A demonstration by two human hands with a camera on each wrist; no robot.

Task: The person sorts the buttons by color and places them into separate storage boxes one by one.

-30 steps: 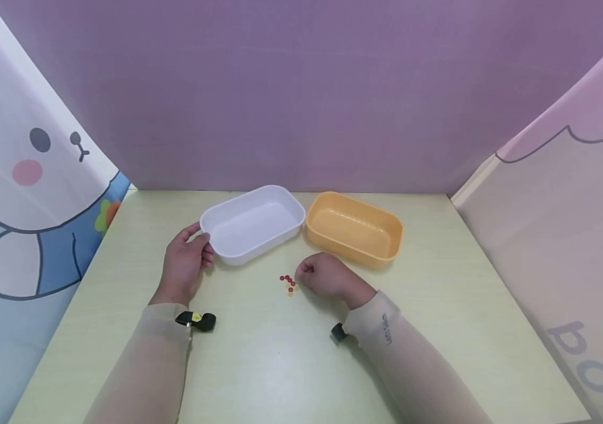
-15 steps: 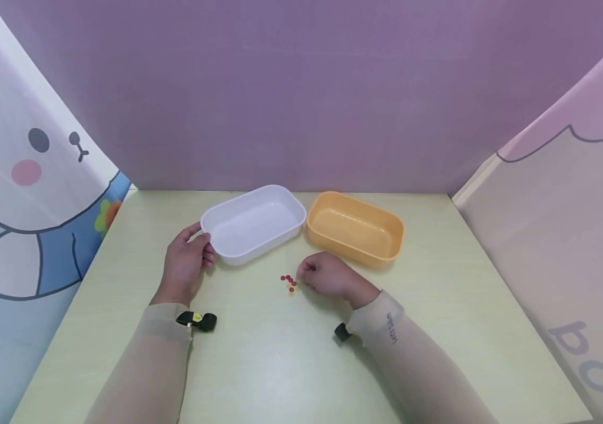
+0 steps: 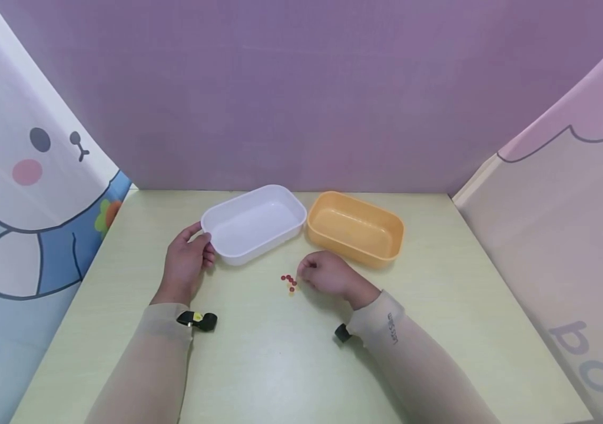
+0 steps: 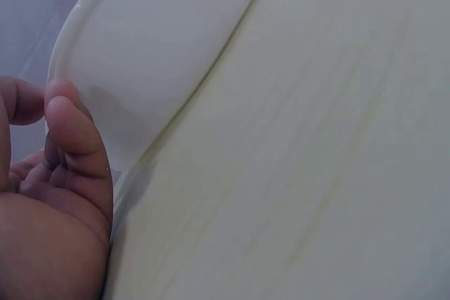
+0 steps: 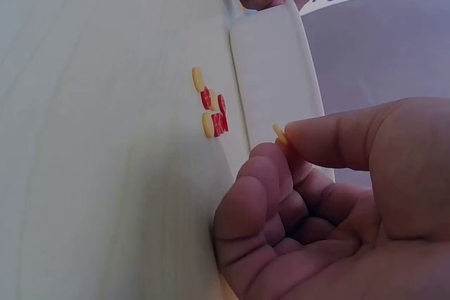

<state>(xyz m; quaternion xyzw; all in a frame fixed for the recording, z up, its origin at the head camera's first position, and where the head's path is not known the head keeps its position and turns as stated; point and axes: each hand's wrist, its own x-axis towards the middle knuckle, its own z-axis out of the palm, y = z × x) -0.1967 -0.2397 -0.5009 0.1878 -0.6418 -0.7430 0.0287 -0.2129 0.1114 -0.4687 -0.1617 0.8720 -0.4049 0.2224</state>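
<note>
My left hand [image 3: 185, 262] grips the left end of a white plastic tray [image 3: 254, 225], thumb and fingers on its rim; the left wrist view shows the thumb [image 4: 74, 128] against the tray wall. My right hand [image 3: 330, 275] is low over the table, in front of an orange tray [image 3: 354, 229]. Between its thumb and index finger it pinches a small yellow disc [image 5: 280, 133], seen edge-on in the right wrist view. To the left of that hand lie several small red discs [image 5: 217, 124] and a few yellow discs [image 5: 197, 79], close together on the table.
Both trays stand side by side near the table's back edge, and nothing shows inside either. A purple backdrop [image 3: 291, 100] rises behind the pale table [image 3: 269, 365]. Printed cloth panels [image 3: 31, 235] close off the left and right sides.
</note>
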